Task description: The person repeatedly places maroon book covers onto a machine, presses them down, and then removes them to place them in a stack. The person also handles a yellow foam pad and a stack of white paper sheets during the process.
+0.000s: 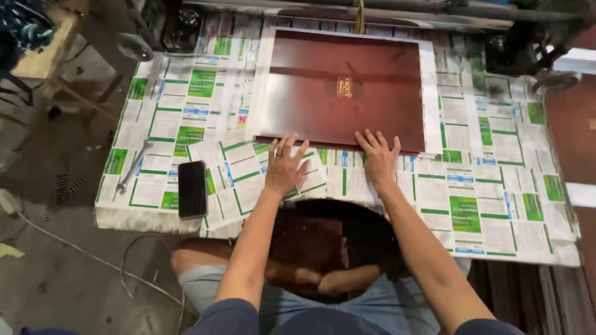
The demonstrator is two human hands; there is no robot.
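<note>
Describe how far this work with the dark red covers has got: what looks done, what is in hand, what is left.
Done: a stack of dark red covers lies squared on the paper-covered table. In hand: the left hand and right hand lie flat, fingers spread, at the stack's near edge. Left: a curved dark red piece rests on the lap, off the stack. The spanner and phone lie untouched.

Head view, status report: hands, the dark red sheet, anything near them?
Left hand and right hand flat, fingers spread, at the near edge of the dark red sheet. Nothing gripped. Black phone and wrench lie apart, left.
</note>
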